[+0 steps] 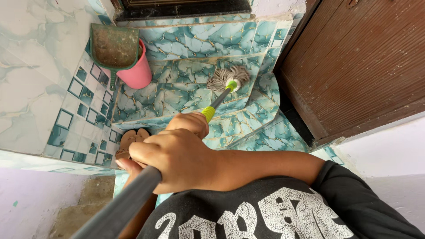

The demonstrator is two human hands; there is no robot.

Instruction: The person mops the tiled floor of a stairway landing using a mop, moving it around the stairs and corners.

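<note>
Teal marble-patterned tiled steps (177, 88) fill the view from the head, hemmed by a tiled wall (40, 66) and a brown wooden door (354, 62); the right hand (179, 157) clenches the grey mop handle (128, 201); the left hand (190, 123), further down the handle, grasps it too; the mop head (228, 77) rests mid-step, well apart from a pink bucket (137, 71) holding a green dustpan (114, 46) in the corner.

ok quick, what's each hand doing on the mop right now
Right hand: closed around the grey mop handle.
Left hand: further down the same handle, mostly hidden; it seems to grip it.
</note>
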